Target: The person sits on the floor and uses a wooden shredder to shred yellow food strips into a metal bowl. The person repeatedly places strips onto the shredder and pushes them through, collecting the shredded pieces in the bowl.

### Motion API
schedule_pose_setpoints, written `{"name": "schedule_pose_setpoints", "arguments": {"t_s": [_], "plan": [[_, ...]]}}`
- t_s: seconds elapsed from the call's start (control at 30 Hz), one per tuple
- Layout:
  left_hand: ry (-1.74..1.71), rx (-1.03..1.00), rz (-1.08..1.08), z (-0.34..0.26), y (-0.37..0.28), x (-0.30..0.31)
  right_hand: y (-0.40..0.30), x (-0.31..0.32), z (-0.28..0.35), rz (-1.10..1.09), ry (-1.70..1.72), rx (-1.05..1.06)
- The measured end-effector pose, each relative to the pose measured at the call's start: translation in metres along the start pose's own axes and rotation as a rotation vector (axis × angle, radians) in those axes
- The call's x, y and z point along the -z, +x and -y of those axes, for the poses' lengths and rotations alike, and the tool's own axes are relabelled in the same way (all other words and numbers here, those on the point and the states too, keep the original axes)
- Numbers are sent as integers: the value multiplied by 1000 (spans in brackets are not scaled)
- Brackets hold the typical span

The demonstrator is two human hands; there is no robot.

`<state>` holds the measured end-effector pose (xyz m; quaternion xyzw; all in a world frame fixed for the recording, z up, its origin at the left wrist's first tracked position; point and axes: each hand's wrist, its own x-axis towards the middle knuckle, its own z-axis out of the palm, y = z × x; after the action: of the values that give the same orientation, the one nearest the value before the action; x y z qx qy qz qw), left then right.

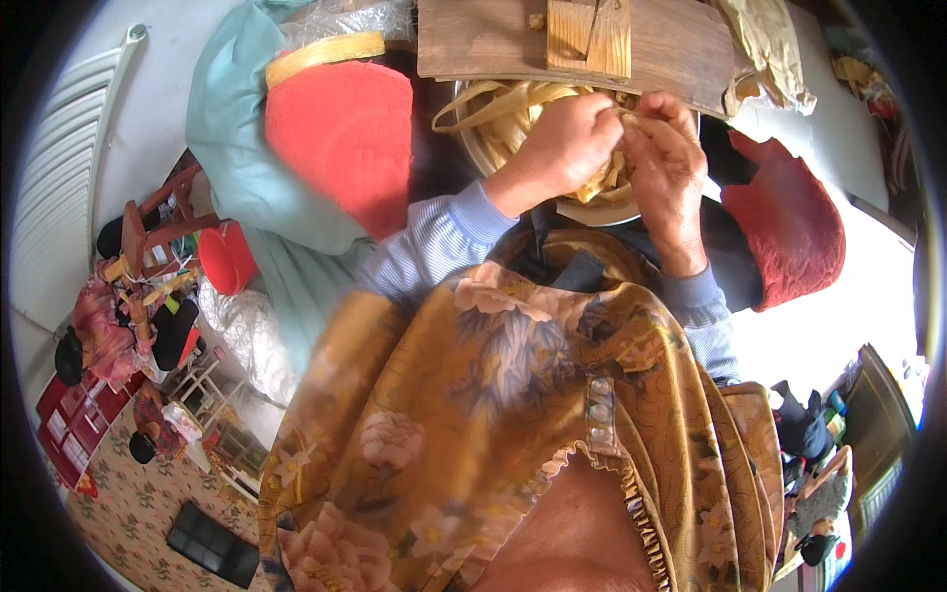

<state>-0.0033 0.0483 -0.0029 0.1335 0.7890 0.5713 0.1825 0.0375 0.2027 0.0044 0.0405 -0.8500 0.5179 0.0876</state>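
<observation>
My left hand (573,144) and my right hand (669,159) meet over a light-rimmed basin (601,214) below a wooden board. Their fingertips pinch a pale, twisted strand (629,122) between them; its exact form is partly hidden by the fingers. Inside the basin lie coiled, flat yellowish strips (510,111), and one loops out over the left rim. Both wrists are in striped blue cuffs.
A brown board (673,44) with a lighter wood block (588,37) on it spans the basin's far side. Left are a red cloth pad (340,140) and green fabric (237,126); right is a dark red cloth (792,214). Several people sit farther off.
</observation>
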Motion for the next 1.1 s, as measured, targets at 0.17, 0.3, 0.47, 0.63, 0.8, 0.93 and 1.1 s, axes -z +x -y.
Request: {"name": "schedule_pose_setpoints", "arguments": {"t_s": [0.17, 0.3, 0.47, 0.63, 0.8, 0.93, 1.1], "plan": [[-805, 301, 46, -6, -36, -6, 15, 6, -16, -174, 497, -252], [-66, -60, -24, 9, -57, 23, 24, 30, -26, -220, 736, -511], [512, -361, -114, -10, -39, 37, 38, 43, 9, 207, 257, -290], [396, -321, -15, -19, -19, 40, 63, 38, 39, 720, -66, -176], [-138, -64, 326, -4, 5, 66, 74, 50, 27, 708, 144, -314], [-237, 147, 322, -9, 22, 81, 77, 36, 20, 520, 50, -108], [-179, 171, 346, -5, 32, 93, 79, 30, 44, 477, -217, 149]]}}
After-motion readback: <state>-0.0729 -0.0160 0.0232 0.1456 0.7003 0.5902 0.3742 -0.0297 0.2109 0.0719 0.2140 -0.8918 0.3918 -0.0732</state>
